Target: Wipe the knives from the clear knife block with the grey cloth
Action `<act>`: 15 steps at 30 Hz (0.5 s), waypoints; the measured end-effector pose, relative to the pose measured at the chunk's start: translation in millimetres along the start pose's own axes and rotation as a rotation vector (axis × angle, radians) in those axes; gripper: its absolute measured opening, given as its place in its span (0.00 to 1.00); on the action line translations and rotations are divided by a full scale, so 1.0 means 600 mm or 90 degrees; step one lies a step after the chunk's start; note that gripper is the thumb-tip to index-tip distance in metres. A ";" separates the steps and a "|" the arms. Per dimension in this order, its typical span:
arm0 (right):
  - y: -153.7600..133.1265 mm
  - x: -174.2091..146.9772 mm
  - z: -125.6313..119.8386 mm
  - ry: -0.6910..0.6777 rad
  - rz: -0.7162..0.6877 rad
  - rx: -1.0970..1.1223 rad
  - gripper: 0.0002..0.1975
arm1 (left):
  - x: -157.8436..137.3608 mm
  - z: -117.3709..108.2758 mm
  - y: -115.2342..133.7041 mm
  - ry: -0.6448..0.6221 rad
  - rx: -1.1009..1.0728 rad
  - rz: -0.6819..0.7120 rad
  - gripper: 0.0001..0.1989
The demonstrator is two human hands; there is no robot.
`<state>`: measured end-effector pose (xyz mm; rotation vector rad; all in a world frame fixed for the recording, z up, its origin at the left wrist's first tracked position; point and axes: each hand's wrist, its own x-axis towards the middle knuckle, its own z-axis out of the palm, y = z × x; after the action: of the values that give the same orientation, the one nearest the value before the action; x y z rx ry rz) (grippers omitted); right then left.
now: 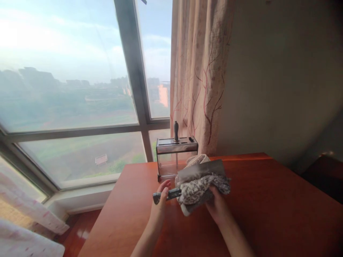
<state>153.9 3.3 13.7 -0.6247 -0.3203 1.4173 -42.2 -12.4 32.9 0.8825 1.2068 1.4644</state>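
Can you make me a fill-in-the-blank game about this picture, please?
1. The left hand grips the knife by its ____.
2. The right hand holds a fluffy cloth against the knife's ____.
3. The slotted knife holder stands on the ____.
4. In the picture, the curtain hangs to the right of the ____.

Missing words: handle; blade; table; window.

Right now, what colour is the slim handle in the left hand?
The slim handle looks black, best seen in the head view.
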 end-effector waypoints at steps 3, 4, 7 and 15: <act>-0.029 0.013 -0.006 0.058 -0.010 0.057 0.13 | 0.002 -0.004 -0.002 -0.008 0.027 -0.002 0.25; -0.037 0.016 -0.009 0.066 -0.027 0.072 0.13 | 0.002 -0.003 -0.004 -0.018 0.032 0.000 0.25; -0.052 0.021 -0.015 0.070 -0.063 0.093 0.12 | 0.001 0.005 -0.017 -0.056 0.044 0.006 0.26; -0.011 -0.002 -0.009 -0.007 -0.031 0.076 0.10 | -0.021 0.033 -0.051 -0.099 -0.013 0.046 0.33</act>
<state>162.1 0.7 13.2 -0.5077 -0.2557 1.3822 -12.9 -19.9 8.5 1.0161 1.0530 1.4354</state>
